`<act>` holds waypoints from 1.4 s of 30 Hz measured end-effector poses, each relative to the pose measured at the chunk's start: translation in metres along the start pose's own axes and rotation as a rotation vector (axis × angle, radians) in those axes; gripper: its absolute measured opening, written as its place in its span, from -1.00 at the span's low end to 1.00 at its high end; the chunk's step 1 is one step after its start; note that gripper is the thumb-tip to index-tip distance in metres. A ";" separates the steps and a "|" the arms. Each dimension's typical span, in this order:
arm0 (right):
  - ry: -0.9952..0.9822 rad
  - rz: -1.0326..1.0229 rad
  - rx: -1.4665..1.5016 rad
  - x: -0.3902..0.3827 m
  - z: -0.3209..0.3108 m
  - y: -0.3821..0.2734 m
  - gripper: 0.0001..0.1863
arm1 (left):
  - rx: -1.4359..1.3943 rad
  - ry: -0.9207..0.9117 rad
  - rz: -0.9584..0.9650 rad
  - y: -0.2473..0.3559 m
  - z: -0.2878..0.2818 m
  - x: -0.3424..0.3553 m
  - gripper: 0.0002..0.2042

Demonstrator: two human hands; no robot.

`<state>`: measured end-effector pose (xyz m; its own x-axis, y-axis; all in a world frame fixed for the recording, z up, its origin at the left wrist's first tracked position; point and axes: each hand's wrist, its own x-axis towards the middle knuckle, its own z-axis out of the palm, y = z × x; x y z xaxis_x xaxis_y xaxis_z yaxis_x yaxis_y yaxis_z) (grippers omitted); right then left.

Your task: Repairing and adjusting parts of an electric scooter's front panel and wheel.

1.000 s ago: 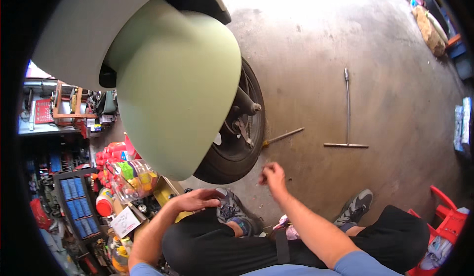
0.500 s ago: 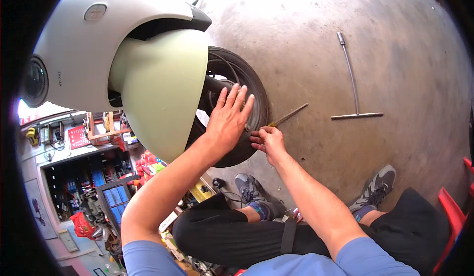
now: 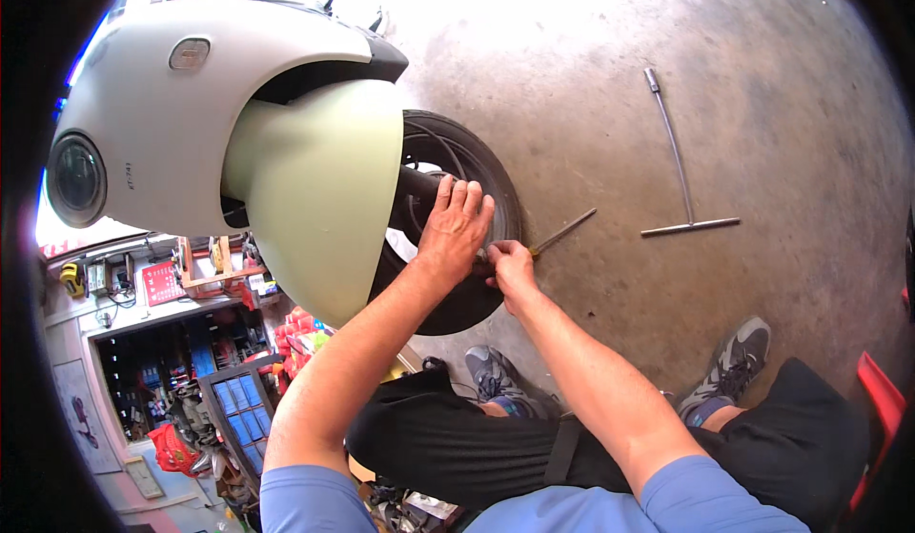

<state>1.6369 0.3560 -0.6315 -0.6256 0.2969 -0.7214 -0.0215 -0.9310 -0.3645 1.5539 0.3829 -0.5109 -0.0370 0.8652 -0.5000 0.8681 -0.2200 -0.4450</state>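
Observation:
My left hand (image 3: 452,235) lies over the dark front fork leg (image 3: 416,183) of a white scooter, its fingers close together and bent over it; the thumb is hidden. Beside it, low on the front wheel (image 3: 498,173), my right hand (image 3: 514,274) has its fingers curled closed at the wheel's centre. Whatever these fingers pinch is too small and covered to name. A pale green fender (image 3: 315,185) arches over the wheel. Just past my right hand, a screwdriver (image 3: 569,229) with a yellowish handle lies on the floor, apart from the fingers.
A T-handle socket wrench (image 3: 675,156) lies on the concrete floor to the right. The scooter's white front body (image 3: 162,94) fills the upper left. Cluttered shelves (image 3: 157,361) stand at the lower left. Something red (image 3: 882,399) is at the right edge, beside my knee.
My left hand's spread fingers have drawn together and bent over the fork leg. My right hand has moved slightly left, closer against the wheel's centre. The view has shifted a little.

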 end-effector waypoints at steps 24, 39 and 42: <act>0.127 -0.143 -0.013 -0.011 -0.008 0.035 -0.82 | -0.056 0.200 -0.069 0.006 0.018 -0.001 -0.31; 0.241 -0.267 -0.076 -0.014 0.002 0.040 -0.86 | -0.099 0.255 -0.081 0.007 0.019 0.001 -0.31; 0.232 -0.259 -0.115 -0.013 0.003 0.040 -0.85 | -0.089 0.228 -0.090 0.006 0.019 0.000 -0.33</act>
<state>1.6412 0.3143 -0.6350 -0.4168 0.5723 -0.7062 -0.0596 -0.7924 -0.6070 1.5495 0.3726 -0.5275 -0.0122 0.9611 -0.2761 0.9068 -0.1057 -0.4080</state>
